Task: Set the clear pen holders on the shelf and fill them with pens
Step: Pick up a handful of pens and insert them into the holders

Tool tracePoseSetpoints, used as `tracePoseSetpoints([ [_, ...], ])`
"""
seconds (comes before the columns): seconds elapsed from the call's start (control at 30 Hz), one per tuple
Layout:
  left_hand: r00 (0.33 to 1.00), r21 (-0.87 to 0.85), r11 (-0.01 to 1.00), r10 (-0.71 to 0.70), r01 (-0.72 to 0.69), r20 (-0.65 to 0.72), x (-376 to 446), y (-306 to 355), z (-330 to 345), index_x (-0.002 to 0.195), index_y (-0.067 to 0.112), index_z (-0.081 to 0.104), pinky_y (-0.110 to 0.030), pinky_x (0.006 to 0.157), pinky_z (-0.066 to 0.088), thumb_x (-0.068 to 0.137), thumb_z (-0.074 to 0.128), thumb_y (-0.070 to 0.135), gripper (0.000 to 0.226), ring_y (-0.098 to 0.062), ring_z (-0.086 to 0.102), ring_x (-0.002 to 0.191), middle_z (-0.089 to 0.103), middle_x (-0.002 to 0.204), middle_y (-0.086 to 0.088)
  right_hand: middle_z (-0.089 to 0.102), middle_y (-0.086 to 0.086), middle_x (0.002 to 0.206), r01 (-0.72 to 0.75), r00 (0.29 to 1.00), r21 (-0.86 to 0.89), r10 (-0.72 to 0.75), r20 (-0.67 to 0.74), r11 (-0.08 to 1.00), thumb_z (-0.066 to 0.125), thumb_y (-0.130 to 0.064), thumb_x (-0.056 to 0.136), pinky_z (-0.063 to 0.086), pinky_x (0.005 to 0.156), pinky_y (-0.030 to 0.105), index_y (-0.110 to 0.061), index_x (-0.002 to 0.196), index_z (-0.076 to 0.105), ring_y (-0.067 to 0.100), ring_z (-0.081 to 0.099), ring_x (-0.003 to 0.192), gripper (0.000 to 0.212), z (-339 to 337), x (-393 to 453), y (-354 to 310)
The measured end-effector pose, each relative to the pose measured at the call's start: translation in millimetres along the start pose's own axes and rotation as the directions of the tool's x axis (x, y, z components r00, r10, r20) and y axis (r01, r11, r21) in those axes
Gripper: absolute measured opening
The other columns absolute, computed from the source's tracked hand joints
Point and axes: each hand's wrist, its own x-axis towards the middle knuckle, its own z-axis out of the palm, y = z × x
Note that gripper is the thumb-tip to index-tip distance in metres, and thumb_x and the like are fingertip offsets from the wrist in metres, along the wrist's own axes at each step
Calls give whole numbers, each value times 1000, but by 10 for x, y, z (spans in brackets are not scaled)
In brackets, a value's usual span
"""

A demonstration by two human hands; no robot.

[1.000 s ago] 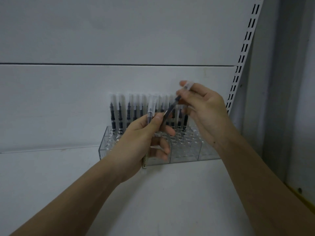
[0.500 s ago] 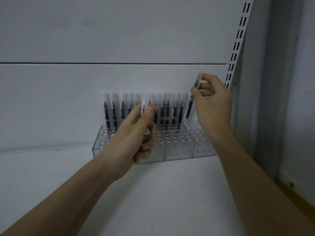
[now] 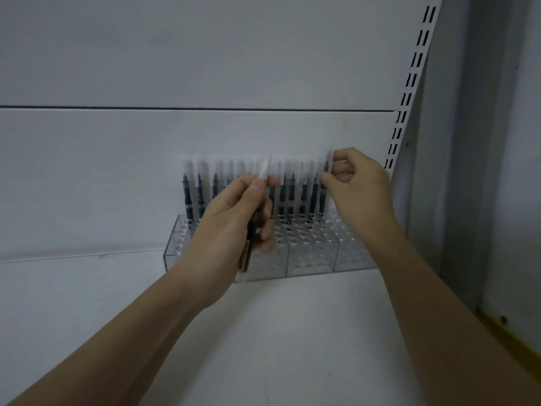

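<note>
Clear pen holders (image 3: 310, 256) stand side by side on the white shelf (image 3: 292, 332) against the back wall. Their back row holds several upright pens (image 3: 291, 191) with dark barrels and frosted caps. My right hand (image 3: 357, 186) pinches the cap of one pen (image 3: 328, 168), which stands upright at the right end of that row. My left hand (image 3: 234, 224) grips another pen (image 3: 257, 218) in front of the holders; its cap points up and its lower end sticks out below my palm. Most front holes are open.
A slotted white upright (image 3: 409, 92) runs along the right side of the back panel. Beyond it is a grey side wall (image 3: 483, 171). A yellow strip (image 3: 515, 341) lies at the lower right.
My right hand carried its pen from in front of my left hand to the right end of the row and brought it down upright. My left hand kept its pen and barely moved.
</note>
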Motion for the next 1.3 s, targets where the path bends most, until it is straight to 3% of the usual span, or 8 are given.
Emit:
tracePoseSetpoints([
  [0.23,983,166,969,185,-183,-2,5,-36,2,109,19,67,-17,72,50,87,52,36,31,-7,62,77,72,79,4,62,-7,80,-110,989,-158,125,84,981,73,-16,89,39,59,14,-16,93,59,7,62,77,15,-2,-9,44],
  [0.37,978,117,977,188,-176,-95,27,-41,-10,104,17,69,-20,71,56,82,58,32,29,-13,67,78,77,86,-2,62,-5,88,-119,980,-181,144,136,976,72,-13,88,38,61,13,-17,102,59,6,59,79,20,-13,-15,37],
  [0.47,969,71,983,181,-171,-166,33,-31,-24,99,15,71,-21,68,58,78,63,27,26,-13,67,70,74,80,0,58,-3,93,-64,998,-126,64,-6,990,66,-10,91,47,67,16,-15,106,57,7,54,78,19,-47,-8,-53],
  [0.53,961,61,983,183,-174,-209,41,-23,-33,97,13,73,-22,65,57,76,66,26,26,-14,68,66,70,78,-3,60,-4,88,-52,996,44,55,-65,998,66,-12,92,48,65,14,-16,101,59,5,56,73,13,-95,-19,-162],
  [0.63,945,56,983,186,-177,-268,57,-15,-37,99,9,72,-21,62,56,77,69,25,27,-14,68,65,68,84,-9,70,-1,88,-131,975,269,75,209,954,69,-21,91,51,65,17,-18,98,65,7,64,70,9,-127,-68,-303],
  [0.77,927,85,977,211,-194,-310,79,-27,-68,99,8,72,-18,64,53,84,71,14,16,-11,67,67,70,76,-2,74,1,84,-176,836,359,-53,546,916,75,-27,80,53,65,24,-15,95,70,12,66,70,20,-20,-173,-399],
  [1.17,913,134,967,249,-216,-324,79,-42,-67,106,9,71,-15,66,50,73,75,28,38,-7,68,74,74,78,4,74,5,86,-253,803,518,-122,584,817,77,-4,79,53,65,19,-5,103,68,12,70,77,25,68,-229,-448],
  [1.3,904,203,957,269,-209,-334,77,-55,-81,101,17,72,-16,71,52,78,75,29,25,-9,71,81,76,83,4,74,7,86,-257,802,504,-109,587,825,76,-1,81,53,67,20,-5,103,68,14,71,77,23,71,-237,-464],
])
